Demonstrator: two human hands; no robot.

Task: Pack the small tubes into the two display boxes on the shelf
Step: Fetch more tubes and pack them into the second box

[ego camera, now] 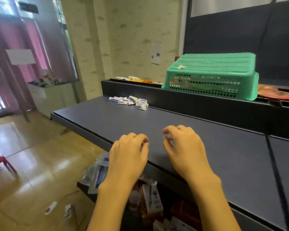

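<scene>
The small tubes [129,101] lie in a loose heap at the far left end of the dark shelf [207,147], against the raised black back ledge [207,104] and left of the upturned green basket [212,75] that sits on that ledge. They look light and stiff in their little cartons, likely to skid on the smooth surface, so pinch each one across its long sides, not its ends. No display boxes are in view from here. Your left hand [128,154] and right hand [184,147] hover over the near edge of the shelf, well apart from the heap, fingers loosely curled and holding nothing. Below the shelf, packets [97,174] crowd a lower level, and two small cartons [51,207] lie on the floor [32,164].
</scene>
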